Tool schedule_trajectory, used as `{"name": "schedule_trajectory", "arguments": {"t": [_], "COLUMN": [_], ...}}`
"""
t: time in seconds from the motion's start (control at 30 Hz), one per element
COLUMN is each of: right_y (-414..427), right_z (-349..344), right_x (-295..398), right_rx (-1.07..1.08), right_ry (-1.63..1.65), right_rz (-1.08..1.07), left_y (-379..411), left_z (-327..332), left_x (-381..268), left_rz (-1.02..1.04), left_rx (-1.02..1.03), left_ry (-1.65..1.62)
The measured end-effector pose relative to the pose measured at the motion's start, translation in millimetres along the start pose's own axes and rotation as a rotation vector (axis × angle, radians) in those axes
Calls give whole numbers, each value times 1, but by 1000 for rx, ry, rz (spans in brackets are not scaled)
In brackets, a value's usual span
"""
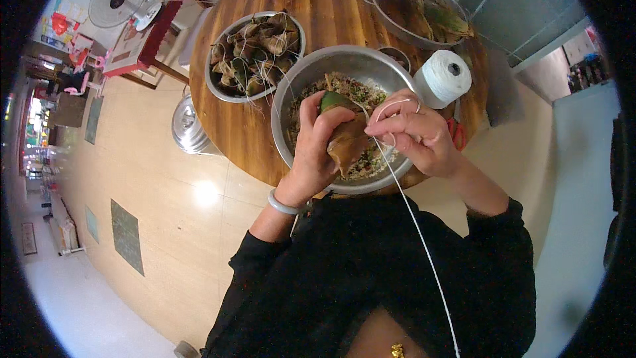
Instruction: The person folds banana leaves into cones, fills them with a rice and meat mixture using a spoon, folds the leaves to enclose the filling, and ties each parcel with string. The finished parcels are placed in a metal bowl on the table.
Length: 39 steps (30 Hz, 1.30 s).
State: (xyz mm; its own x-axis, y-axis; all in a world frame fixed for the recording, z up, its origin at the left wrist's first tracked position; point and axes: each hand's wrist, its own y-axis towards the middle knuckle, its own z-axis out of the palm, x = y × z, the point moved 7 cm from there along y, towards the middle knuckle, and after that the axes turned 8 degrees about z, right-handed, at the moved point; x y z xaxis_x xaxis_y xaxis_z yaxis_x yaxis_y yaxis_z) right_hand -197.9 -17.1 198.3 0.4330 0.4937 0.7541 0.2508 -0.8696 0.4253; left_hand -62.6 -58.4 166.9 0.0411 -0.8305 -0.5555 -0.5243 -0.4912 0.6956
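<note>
My left hand (318, 141) grips a leaf-wrapped rice dumpling (349, 139), its leaf green at the top and brown below. Close beside it on the right, my right hand (415, 132) pinches white string (410, 199), which loops over its fingers. One length of the string runs taut from the dumpling's side down past my chest. Both hands are over a large steel bowl (343, 57) holding a rice mix (365, 166) with dark red and green bits. To the right stands a big spool of white string (444, 79).
At the left of the round wooden table (248, 144) sits a steel basin (211, 82) of tied dumplings (256, 54). A steel pan (392, 27) of leaves (422, 7) is at the back right, and red-handled scissors (455, 132) lie near the spool. A small bowl (397, 57) touches the large one.
</note>
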Motion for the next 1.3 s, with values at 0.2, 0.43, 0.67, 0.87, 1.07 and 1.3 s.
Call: {"name": "schedule_trajectory", "arguments": {"t": [0.2, 0.43, 0.67, 0.87, 1.07, 1.3], "right_y": [11, 23, 29, 31, 41, 56], "right_z": [6, 8, 9, 12, 0, -20], "right_x": [20, 26, 34, 31, 29, 10], "right_rx": [93, 211, 262, 291, 188, 206], "right_ry": [-152, -159, -246, -221, -311, -429], "right_rz": [-109, -31, -19, 70, 196, 147], "left_y": [-6, -7, -11, -14, -16, -12], "left_z": [3, 0, -8, -13, -19, -17], "left_x": [-2, -6, -3, 0, 5, 9], "left_rz": [23, 66, 11, 10, -9, -7], "left_rx": [18, 5, -21, -46, -53, -74], "left_ry": [-54, -91, -115, -102, -91, -130]}}
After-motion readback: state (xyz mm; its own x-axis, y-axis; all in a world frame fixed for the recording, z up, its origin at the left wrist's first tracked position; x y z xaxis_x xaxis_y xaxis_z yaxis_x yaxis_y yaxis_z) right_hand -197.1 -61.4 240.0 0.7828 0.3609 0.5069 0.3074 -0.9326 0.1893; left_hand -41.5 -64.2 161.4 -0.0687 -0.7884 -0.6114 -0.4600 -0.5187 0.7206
